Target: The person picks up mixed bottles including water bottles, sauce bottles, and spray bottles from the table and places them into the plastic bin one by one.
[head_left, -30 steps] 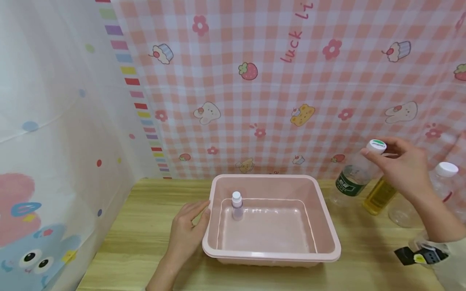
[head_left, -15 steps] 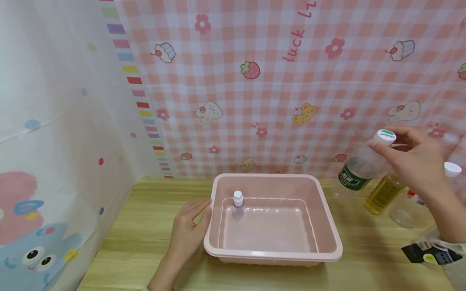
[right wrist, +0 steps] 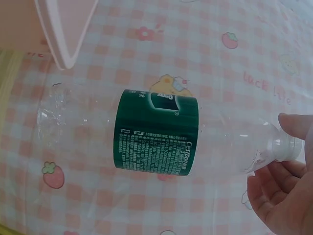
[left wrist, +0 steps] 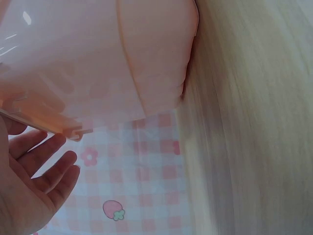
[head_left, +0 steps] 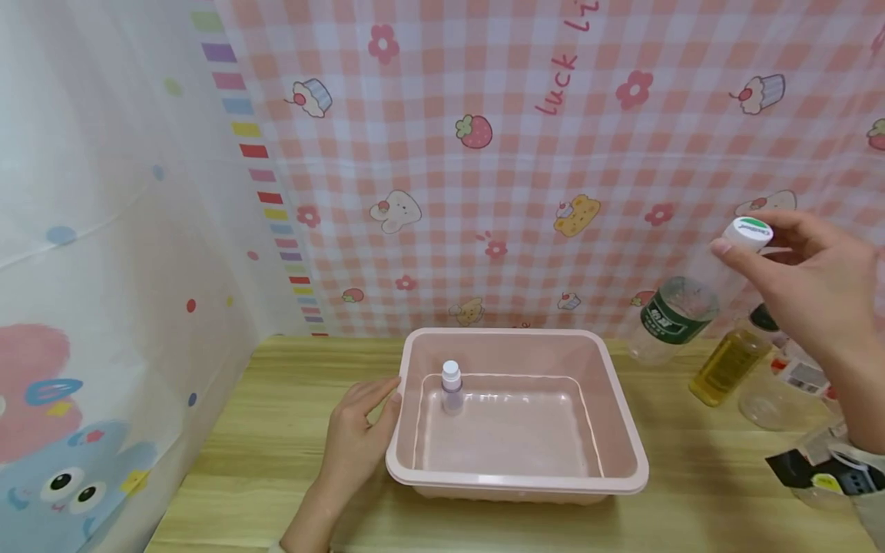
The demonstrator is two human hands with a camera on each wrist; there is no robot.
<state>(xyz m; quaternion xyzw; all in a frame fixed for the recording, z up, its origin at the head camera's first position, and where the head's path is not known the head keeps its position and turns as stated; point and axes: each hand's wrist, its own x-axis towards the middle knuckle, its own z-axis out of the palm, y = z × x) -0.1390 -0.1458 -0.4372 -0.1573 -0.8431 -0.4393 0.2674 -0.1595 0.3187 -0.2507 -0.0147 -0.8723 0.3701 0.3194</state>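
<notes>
My right hand (head_left: pixel 819 276) pinches the white cap of a clear plastic bottle (head_left: pixel 674 315) with a green label. The bottle hangs tilted, raised off the table; in the right wrist view its label (right wrist: pixel 156 132) and full length show. My left hand (head_left: pixel 359 430) touches the left rim of a pink plastic basin (head_left: pixel 525 485), its fingers fairly straight. In the left wrist view the fingertips (left wrist: pixel 58 139) lie against the underside of that rim. Inside the basin, near its left wall, a small white-capped bottle (head_left: pixel 452 392) stands upright.
Right of the basin stand a bottle of yellow liquid (head_left: pixel 733 361) with a dark cap and a clear bottle (head_left: pixel 767 403), partly behind my right forearm. A clear container with a black label (head_left: pixel 795 470) is nearer. A checked cloth (head_left: pixel 525 192) hangs behind the wooden table (head_left: pixel 276 430).
My right hand has lifted the green-labelled bottle up and a little to the right, off the table. My left hand stays at the basin's rim.
</notes>
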